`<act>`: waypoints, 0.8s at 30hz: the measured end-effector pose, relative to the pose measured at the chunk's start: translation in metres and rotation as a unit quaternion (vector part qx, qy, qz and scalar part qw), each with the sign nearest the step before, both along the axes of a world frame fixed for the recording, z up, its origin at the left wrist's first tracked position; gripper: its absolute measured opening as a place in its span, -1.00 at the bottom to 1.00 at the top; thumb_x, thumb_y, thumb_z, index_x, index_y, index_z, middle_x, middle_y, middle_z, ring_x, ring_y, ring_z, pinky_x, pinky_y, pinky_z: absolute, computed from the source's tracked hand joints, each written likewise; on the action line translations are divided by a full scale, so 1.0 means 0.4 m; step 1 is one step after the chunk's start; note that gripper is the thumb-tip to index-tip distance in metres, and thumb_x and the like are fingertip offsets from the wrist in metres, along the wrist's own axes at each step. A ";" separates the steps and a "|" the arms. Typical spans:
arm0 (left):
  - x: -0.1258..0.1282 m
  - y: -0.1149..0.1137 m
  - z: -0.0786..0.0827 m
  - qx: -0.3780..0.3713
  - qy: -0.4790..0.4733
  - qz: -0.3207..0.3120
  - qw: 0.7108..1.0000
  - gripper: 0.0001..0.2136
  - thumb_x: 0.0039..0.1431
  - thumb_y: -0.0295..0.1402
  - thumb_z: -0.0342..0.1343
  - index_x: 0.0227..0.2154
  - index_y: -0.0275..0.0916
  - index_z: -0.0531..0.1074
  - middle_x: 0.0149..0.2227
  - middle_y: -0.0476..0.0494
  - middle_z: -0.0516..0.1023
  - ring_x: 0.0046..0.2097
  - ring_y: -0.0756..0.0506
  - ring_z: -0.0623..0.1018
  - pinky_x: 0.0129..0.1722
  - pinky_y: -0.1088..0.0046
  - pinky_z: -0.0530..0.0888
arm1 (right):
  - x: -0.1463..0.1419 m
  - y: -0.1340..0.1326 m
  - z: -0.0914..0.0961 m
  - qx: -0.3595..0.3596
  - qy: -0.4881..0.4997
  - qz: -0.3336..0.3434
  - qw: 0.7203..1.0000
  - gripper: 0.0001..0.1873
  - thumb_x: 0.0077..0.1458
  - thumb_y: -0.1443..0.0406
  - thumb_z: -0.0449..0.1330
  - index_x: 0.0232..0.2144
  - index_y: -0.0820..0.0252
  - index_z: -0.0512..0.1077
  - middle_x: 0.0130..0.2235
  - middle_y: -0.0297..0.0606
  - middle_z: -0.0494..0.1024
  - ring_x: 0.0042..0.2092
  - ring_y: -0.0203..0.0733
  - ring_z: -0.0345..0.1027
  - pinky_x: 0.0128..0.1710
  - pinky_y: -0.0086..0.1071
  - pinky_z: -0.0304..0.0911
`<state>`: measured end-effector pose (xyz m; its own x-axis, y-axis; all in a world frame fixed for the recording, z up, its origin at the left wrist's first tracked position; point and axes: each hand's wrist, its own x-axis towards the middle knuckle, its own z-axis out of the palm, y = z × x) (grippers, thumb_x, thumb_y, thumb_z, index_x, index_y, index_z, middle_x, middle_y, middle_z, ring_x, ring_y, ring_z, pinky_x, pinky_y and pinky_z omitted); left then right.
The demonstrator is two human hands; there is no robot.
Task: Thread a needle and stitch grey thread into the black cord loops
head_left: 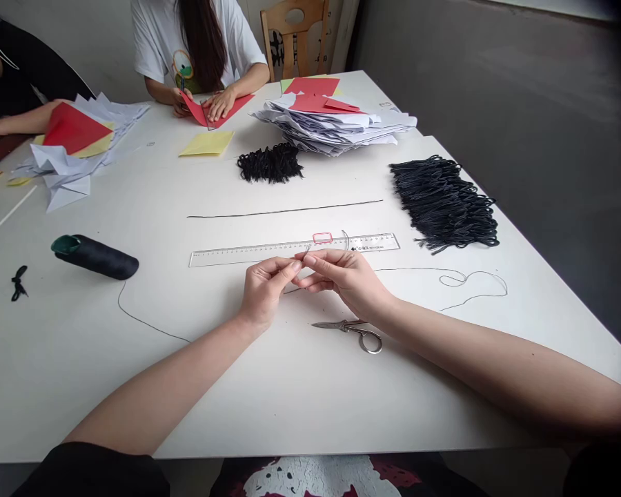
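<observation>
We've got our left hand (pixel 265 291) and right hand (pixel 344 277) fingertips-together, clamped on a thin dark thread (pixel 419 270) just by the clear plastic ruler (pixel 248 254), and one slack pinch could let it slip and snag on the silver steel scissors (pixel 355 331).

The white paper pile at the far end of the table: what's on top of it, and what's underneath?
Red sheets lie on top of the white paper pile. It rests on the white table, but whatever lies directly under it is covered and cannot be seen.
</observation>
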<state>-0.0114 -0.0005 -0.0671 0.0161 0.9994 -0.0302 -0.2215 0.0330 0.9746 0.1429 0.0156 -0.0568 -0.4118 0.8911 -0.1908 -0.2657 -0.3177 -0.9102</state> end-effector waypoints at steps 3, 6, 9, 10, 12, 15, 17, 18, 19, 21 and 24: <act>-0.001 0.000 0.002 -0.007 0.001 -0.003 1.000 -0.85 -0.04 -0.25 0.27 -0.57 -0.20 0.54 -0.60 -0.02 0.44 -0.43 -0.02 0.46 -0.38 0.44 0.39 | 0.000 -0.003 0.004 0.014 -0.004 0.001 1.000 -0.70 0.00 0.12 0.32 -0.30 0.24 0.55 -0.31 -0.24 0.57 -0.36 -0.30 0.50 -0.36 -0.49 0.42; -0.002 0.000 0.000 -0.007 0.002 -0.009 1.000 -0.86 -0.03 -0.26 0.26 -0.56 -0.20 0.55 -0.60 -0.01 0.43 -0.41 -0.03 0.47 -0.36 0.43 0.39 | 0.000 -0.004 0.007 0.020 -0.014 -0.005 1.000 -0.69 0.00 0.11 0.32 -0.33 0.25 0.53 -0.34 -0.25 0.56 -0.42 -0.30 0.49 -0.40 -0.46 0.42; -0.004 0.000 -0.005 -0.005 0.005 -0.015 1.000 -0.88 0.00 -0.28 0.24 -0.55 -0.19 0.56 -0.60 0.00 0.42 -0.42 -0.02 0.46 -0.35 0.44 0.39 | 0.001 -0.004 0.009 0.025 -0.023 -0.006 0.999 -0.68 -0.01 0.10 0.32 -0.33 0.26 0.51 -0.35 -0.25 0.56 -0.45 -0.29 0.48 -0.41 -0.44 0.42; -0.004 0.000 -0.006 -0.006 0.007 -0.016 1.000 -0.88 0.00 -0.27 0.24 -0.54 -0.19 0.56 -0.60 0.00 0.42 -0.43 -0.01 0.46 -0.36 0.44 0.39 | 0.001 -0.003 0.010 0.026 -0.026 -0.007 0.999 -0.67 -0.01 0.09 0.32 -0.33 0.26 0.51 -0.35 -0.25 0.55 -0.45 -0.29 0.48 -0.41 -0.43 0.42; -0.004 0.000 -0.006 -0.007 0.010 -0.016 1.000 -0.87 0.00 -0.26 0.25 -0.53 -0.19 0.56 -0.60 0.00 0.41 -0.45 0.00 0.44 -0.39 0.45 0.37 | 0.000 -0.003 0.010 0.024 -0.030 -0.010 0.999 -0.66 -0.02 0.09 0.32 -0.34 0.27 0.50 -0.36 -0.25 0.55 -0.46 -0.30 0.47 -0.42 -0.44 0.41; -0.003 0.001 -0.004 -0.007 0.009 -0.014 1.000 -0.86 -0.03 -0.24 0.26 -0.54 -0.20 0.55 -0.60 0.00 0.40 -0.48 0.01 0.41 -0.46 0.47 0.33 | -0.001 -0.004 0.007 0.017 -0.031 -0.004 0.999 -0.64 -0.03 0.09 0.32 -0.29 0.27 0.50 -0.39 -0.27 0.53 -0.46 -0.34 0.44 -0.41 -0.46 0.39; -0.001 0.001 -0.001 -0.009 0.007 -0.015 1.000 -0.84 -0.05 -0.23 0.28 -0.56 -0.21 0.54 -0.60 0.00 0.38 -0.52 0.03 0.36 -0.52 0.49 0.28 | -0.002 -0.005 0.003 0.023 -0.040 0.001 0.999 -0.64 -0.02 0.09 0.32 -0.28 0.26 0.50 -0.42 -0.28 0.52 -0.46 -0.38 0.41 -0.45 -0.50 0.33; -0.001 0.001 0.000 -0.012 0.006 -0.016 1.000 -0.83 -0.06 -0.22 0.28 -0.56 -0.22 0.53 -0.61 0.01 0.37 -0.54 0.05 0.33 -0.55 0.50 0.25 | -0.002 -0.006 0.001 0.031 -0.048 -0.001 0.998 -0.65 -0.01 0.09 0.32 -0.29 0.27 0.50 -0.43 -0.29 0.51 -0.47 -0.40 0.38 -0.49 -0.53 0.28; -0.001 0.002 0.001 -0.017 0.007 -0.019 1.000 -0.82 -0.06 -0.22 0.28 -0.55 -0.23 0.52 -0.61 0.02 0.35 -0.57 0.06 0.30 -0.58 0.51 0.21 | -0.003 -0.005 0.000 0.040 -0.054 -0.007 0.998 -0.66 -0.01 0.09 0.31 -0.33 0.27 0.49 -0.43 -0.29 0.50 -0.48 -0.42 0.35 -0.53 -0.56 0.22; -0.002 0.002 0.002 -0.034 0.010 -0.027 0.999 -0.80 -0.05 -0.21 0.28 -0.54 -0.24 0.50 -0.62 0.03 0.31 -0.60 0.09 0.22 -0.63 0.53 0.12 | -0.002 -0.002 0.001 0.048 -0.045 -0.025 0.997 -0.67 -0.01 0.08 0.31 -0.40 0.26 0.43 -0.35 -0.27 0.52 -0.49 -0.46 0.30 -0.59 -0.57 0.12; -0.007 0.004 0.004 -0.065 -0.002 -0.044 0.997 -0.78 -0.02 -0.21 0.27 -0.52 -0.26 0.45 -0.62 0.05 0.27 -0.63 0.13 0.10 -0.67 0.55 -0.02 | 0.008 0.015 0.017 0.025 0.013 -0.048 0.998 -0.65 0.01 0.09 0.30 -0.39 0.21 0.29 -0.21 -0.27 0.53 -0.45 -0.44 0.34 -0.59 -0.56 0.12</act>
